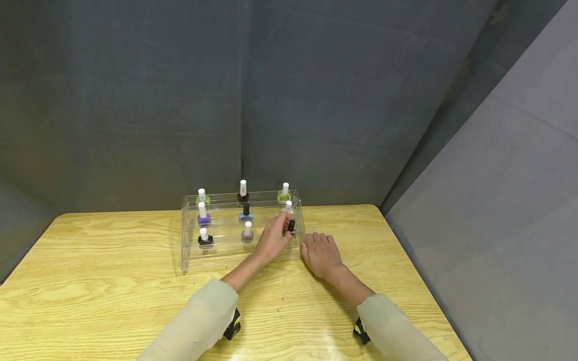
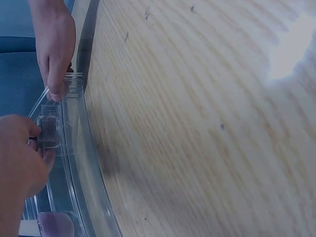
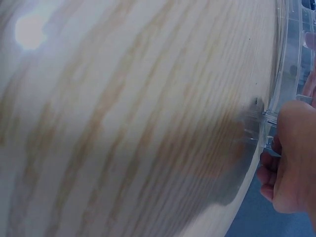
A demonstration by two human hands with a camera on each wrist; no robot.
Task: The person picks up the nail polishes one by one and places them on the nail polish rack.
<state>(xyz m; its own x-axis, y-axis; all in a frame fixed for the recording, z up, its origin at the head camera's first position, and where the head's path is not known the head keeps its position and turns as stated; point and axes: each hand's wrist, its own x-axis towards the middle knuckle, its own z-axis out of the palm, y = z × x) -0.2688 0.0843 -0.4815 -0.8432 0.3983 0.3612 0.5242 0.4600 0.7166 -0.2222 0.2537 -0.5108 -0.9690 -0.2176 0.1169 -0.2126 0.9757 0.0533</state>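
A clear tiered display rack (image 1: 226,256) stands on the table, with nail polish bottles in rows. My left hand (image 1: 273,239) reaches over its right part and pinches a black-capped nail polish bottle (image 1: 291,225) on the lowest row. The left wrist view shows this bottle's dark, squarish body (image 2: 48,131) between finger and thumb. My right hand (image 1: 321,254) is at the rack's right end. Its thumb lies against the front corner and its fingers curl beside the end (image 3: 269,173), holding the rack. Just behind my left fingers rises a white-capped bottle (image 1: 289,206), its body partly hidden.
Other bottles in the rack include a purple one (image 1: 203,218), a black one (image 1: 205,238), a pale pink one (image 1: 247,234), a light blue one (image 1: 246,216) and a dark red one (image 1: 243,194). A grey curtain (image 1: 135,125) hangs behind the wooden table (image 1: 113,291).
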